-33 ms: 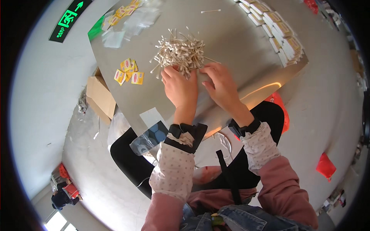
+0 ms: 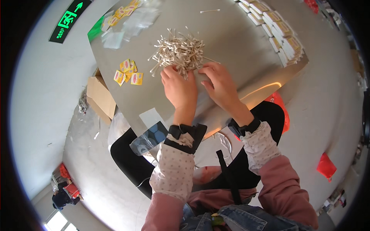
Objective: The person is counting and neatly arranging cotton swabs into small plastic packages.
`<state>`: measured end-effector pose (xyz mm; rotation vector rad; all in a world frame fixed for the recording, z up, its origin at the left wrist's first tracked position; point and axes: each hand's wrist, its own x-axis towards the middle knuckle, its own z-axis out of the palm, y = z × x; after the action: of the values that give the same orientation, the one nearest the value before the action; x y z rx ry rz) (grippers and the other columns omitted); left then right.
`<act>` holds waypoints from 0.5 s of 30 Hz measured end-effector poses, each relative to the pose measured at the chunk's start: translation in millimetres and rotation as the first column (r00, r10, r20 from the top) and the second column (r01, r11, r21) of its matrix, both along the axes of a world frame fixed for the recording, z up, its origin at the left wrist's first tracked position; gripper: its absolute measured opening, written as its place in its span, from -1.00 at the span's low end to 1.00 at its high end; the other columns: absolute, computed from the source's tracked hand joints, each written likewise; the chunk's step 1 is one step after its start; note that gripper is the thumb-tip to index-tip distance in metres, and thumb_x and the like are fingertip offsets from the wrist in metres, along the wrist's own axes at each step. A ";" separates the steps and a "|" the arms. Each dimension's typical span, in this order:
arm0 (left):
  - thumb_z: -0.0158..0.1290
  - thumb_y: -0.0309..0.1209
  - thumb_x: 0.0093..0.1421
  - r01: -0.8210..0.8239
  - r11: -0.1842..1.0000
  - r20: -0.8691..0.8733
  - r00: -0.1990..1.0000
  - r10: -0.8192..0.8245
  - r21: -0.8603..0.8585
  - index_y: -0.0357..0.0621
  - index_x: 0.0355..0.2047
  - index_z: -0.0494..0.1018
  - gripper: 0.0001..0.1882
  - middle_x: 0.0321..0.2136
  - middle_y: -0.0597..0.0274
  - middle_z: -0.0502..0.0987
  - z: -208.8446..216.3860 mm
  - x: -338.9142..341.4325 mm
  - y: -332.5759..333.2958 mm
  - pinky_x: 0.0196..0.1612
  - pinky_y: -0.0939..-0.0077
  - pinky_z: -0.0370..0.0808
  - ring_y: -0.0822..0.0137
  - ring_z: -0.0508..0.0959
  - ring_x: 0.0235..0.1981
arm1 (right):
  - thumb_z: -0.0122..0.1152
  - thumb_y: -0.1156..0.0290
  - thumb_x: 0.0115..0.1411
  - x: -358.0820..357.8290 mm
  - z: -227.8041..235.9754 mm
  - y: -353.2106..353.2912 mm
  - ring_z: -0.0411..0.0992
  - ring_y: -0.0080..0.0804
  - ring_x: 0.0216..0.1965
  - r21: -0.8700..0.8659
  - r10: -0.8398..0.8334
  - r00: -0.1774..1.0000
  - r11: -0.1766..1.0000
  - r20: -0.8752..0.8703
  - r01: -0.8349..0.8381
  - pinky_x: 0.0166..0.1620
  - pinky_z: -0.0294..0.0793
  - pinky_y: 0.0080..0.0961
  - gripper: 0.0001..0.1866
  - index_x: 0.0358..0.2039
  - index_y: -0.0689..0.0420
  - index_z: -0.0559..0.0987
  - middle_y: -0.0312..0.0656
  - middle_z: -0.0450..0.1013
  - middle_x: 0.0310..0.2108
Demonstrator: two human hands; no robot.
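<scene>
A heaped pile of white-tipped cotton swabs (image 2: 178, 50) lies on the metal table, their sticks pointing many ways. My left hand (image 2: 180, 86) is at the near edge of the pile, its fingers and thumb curled around a few swab ends. Some of its fingertips are hidden among the sticks. Just to the right, my right hand (image 2: 219, 82) touches the pile's near right edge with bent fingers. Its thumb stands apart from them, and no swab shows between. One swab sticks out of the pile above the right fingers.
Yellow-and-white packets (image 2: 129, 72) lie left of the pile. Clear plastic bags (image 2: 119, 36) with more yellow packets are at the far left. Stacked white packs (image 2: 281, 32) line the far right edge. A single swab (image 2: 210, 10) lies far back; a cardboard box (image 2: 100, 94) stands beside the table (image 2: 246, 65).
A few swabs at the pile's left edge have shifted slightly outward. Both my hands stay in nearly the same place.
</scene>
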<state>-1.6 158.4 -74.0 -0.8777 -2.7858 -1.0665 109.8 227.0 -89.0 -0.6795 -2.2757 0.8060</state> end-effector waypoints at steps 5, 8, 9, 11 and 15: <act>0.21 -0.44 0.12 0.067 0.997 0.112 0.991 -0.072 0.047 -0.23 -0.18 0.38 -0.69 -0.23 0.02 0.49 -6.5 -5.1 -24.7 -0.08 0.10 0.46 -0.06 0.51 -0.14 | 0.29 0.66 -0.01 4.6 -16.9 22.1 0.46 -0.07 -0.05 -0.033 0.012 0.995 0.999 -0.097 -0.015 -0.04 0.50 -0.24 -0.66 -0.18 0.12 0.56 -0.16 0.48 -0.11; 0.22 -0.46 0.11 0.106 0.994 0.106 0.988 -0.109 0.036 -0.22 -0.18 0.41 -0.70 -0.27 0.04 0.50 -9.0 -4.8 -37.2 -0.09 0.10 0.45 -0.06 0.50 -0.16 | 0.25 0.66 0.02 8.7 -14.7 23.1 0.49 -0.12 -0.06 -0.066 0.042 0.995 0.997 -0.088 -0.047 -0.08 0.52 -0.28 -0.64 -0.13 0.08 0.58 -0.18 0.48 -0.07; 0.24 -0.46 0.11 0.137 0.989 0.016 0.990 -0.138 0.051 -0.21 -0.16 0.42 -0.69 -0.27 0.05 0.50 -7.9 -4.4 -39.1 -0.10 0.10 0.45 -0.05 0.51 -0.16 | 0.23 0.66 0.05 8.8 -10.0 21.5 0.50 -0.14 -0.06 -0.061 0.070 0.995 0.995 -0.066 -0.074 -0.09 0.53 -0.29 -0.62 -0.09 0.06 0.59 -0.19 0.48 -0.03; 0.26 -0.46 0.10 0.172 0.983 -0.071 0.983 -0.168 0.059 -0.20 -0.14 0.43 -0.67 -0.27 0.06 0.50 -7.7 -5.3 -40.3 -0.11 0.10 0.46 -0.04 0.51 -0.17 | 0.22 0.65 0.05 5.9 -1.7 17.2 0.50 -0.17 -0.05 -0.037 0.114 0.992 0.993 -0.051 -0.116 -0.08 0.53 -0.29 -0.57 -0.04 0.03 0.59 -0.21 0.46 0.02; 0.24 -0.51 0.11 0.267 0.961 -0.110 0.960 -0.258 0.072 -0.16 -0.21 0.50 -0.77 -0.31 0.13 0.53 -7.2 -12.5 -41.2 -0.18 0.18 0.50 0.03 0.54 -0.22 | 0.23 0.60 0.05 -3.6 9.7 8.2 0.49 -0.23 0.00 0.077 0.201 0.976 0.975 0.082 -0.207 0.01 0.50 -0.28 -0.47 0.07 -0.08 0.60 -0.26 0.40 0.16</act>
<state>-14.1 117.3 -81.2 -1.2796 -2.5724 -1.1293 106.1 235.2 -79.3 -0.4479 -2.4614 0.7835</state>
